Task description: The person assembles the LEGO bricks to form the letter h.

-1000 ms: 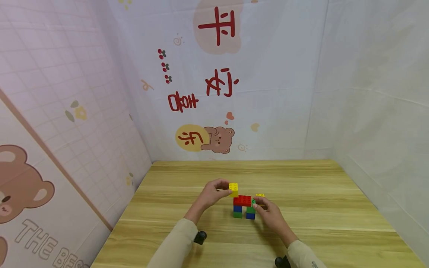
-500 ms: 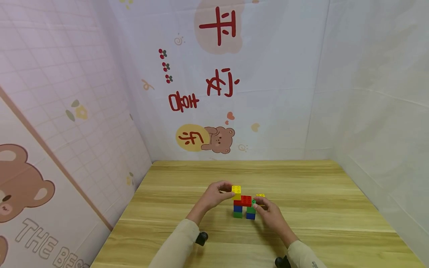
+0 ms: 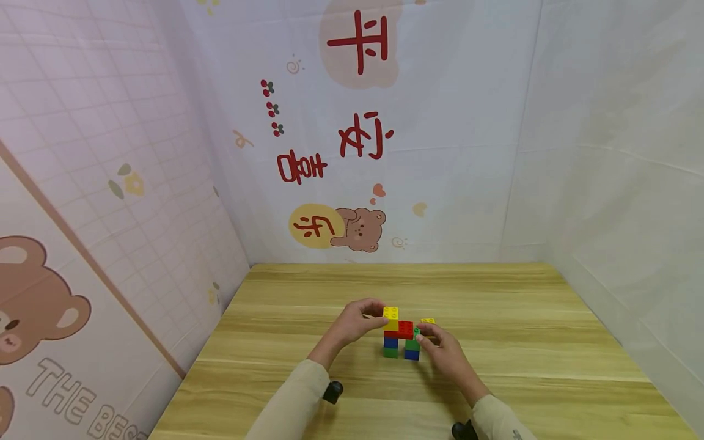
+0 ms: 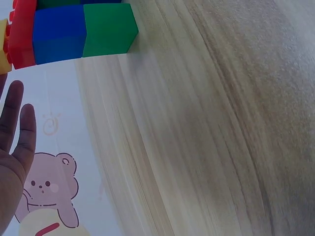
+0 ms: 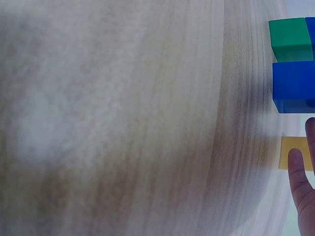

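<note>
Pinched between thumb and fingers of the left hand (image 3: pixel 357 319): a yellow, square, studded plastic block (image 3: pixel 391 314); in the left wrist view, two other fingers (image 4: pixel 11 110) extended near it. Right under it, at the left end, a red oblong studded plastic block (image 3: pixel 406 330); full seating impossible to tell. Below at left, an upper blue plastic block (image 3: pixel 390 343) over a lower green plastic block (image 3: pixel 390 353); at right, an upper green plastic block (image 3: pixel 411 345), pinched by fingers of the right hand (image 3: pixel 444 348), over a lower blue plastic block (image 3: pixel 412 355). Beyond the right hand, a second yellow studded block (image 3: pixel 428 321). Beneath everything, a wood-grain bench (image 3: pixel 275 305).
</note>
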A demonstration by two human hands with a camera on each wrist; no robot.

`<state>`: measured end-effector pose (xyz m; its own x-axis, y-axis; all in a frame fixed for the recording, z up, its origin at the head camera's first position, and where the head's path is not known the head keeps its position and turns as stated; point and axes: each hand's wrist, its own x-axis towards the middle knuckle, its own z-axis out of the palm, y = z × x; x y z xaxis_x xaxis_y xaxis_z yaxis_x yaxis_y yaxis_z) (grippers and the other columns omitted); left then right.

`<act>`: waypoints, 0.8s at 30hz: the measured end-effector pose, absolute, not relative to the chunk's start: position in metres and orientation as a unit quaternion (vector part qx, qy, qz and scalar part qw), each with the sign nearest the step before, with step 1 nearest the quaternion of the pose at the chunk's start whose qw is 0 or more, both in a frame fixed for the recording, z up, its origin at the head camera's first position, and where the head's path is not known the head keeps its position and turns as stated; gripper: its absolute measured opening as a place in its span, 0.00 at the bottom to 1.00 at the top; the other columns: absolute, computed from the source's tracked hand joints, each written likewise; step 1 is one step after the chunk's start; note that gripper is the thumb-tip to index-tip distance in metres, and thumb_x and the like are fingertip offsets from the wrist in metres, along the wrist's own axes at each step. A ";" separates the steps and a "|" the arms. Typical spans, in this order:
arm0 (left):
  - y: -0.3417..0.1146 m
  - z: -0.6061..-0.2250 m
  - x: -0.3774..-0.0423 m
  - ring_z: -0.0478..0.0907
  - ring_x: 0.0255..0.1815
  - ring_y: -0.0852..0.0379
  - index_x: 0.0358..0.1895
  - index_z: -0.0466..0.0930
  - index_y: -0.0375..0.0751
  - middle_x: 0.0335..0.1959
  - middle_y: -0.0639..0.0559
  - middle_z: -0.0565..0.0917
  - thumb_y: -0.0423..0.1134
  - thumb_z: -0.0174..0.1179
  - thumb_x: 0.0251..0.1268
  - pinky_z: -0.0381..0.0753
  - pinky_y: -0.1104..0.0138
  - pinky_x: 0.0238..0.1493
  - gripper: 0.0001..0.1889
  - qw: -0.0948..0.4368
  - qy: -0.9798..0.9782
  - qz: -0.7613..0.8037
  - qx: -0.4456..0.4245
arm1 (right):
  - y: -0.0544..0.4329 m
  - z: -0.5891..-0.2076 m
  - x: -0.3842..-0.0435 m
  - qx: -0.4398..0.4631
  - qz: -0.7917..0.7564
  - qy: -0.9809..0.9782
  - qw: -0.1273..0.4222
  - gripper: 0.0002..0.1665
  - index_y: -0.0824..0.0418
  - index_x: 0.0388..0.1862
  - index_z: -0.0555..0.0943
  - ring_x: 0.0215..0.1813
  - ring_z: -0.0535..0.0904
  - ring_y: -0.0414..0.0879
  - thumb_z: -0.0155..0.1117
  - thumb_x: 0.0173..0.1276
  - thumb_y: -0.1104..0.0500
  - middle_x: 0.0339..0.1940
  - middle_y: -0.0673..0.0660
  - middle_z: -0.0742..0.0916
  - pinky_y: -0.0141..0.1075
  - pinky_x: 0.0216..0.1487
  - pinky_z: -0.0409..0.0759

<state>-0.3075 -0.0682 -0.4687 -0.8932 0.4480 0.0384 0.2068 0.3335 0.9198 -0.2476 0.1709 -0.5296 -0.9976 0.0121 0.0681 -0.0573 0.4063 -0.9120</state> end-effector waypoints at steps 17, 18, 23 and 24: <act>-0.068 -0.473 -0.307 0.78 0.45 0.54 0.51 0.84 0.50 0.43 0.58 0.83 0.48 0.66 0.67 0.79 0.61 0.48 0.13 0.093 0.807 0.544 0.210 | 0.171 -0.528 -0.249 0.012 0.550 -0.835 0.025 0.20 0.59 0.60 0.80 0.55 0.80 0.53 0.62 0.74 0.53 0.54 0.57 0.84 0.50 0.56 0.79; -0.067 -0.473 -0.307 0.78 0.45 0.54 0.51 0.84 0.50 0.43 0.58 0.83 0.48 0.66 0.66 0.79 0.61 0.48 0.13 0.092 0.807 0.543 0.210 | 0.171 -0.528 -0.249 0.012 0.550 -0.835 0.025 0.20 0.59 0.60 0.80 0.55 0.80 0.53 0.62 0.74 0.53 0.54 0.57 0.84 0.50 0.56 0.79; -0.065 -0.473 -0.307 0.78 0.45 0.56 0.50 0.84 0.50 0.43 0.58 0.83 0.47 0.66 0.66 0.78 0.61 0.50 0.12 0.089 0.812 0.537 0.212 | 0.171 -0.529 -0.249 0.008 0.547 -0.837 0.023 0.19 0.59 0.60 0.80 0.54 0.80 0.53 0.61 0.74 0.53 0.53 0.57 0.84 0.50 0.55 0.79; -0.064 -0.472 -0.307 0.78 0.45 0.56 0.50 0.84 0.50 0.42 0.58 0.83 0.47 0.66 0.66 0.78 0.61 0.50 0.12 0.089 0.813 0.536 0.212 | 0.171 -0.528 -0.249 0.006 0.547 -0.837 0.022 0.19 0.59 0.60 0.80 0.54 0.80 0.53 0.62 0.74 0.53 0.53 0.57 0.84 0.50 0.56 0.79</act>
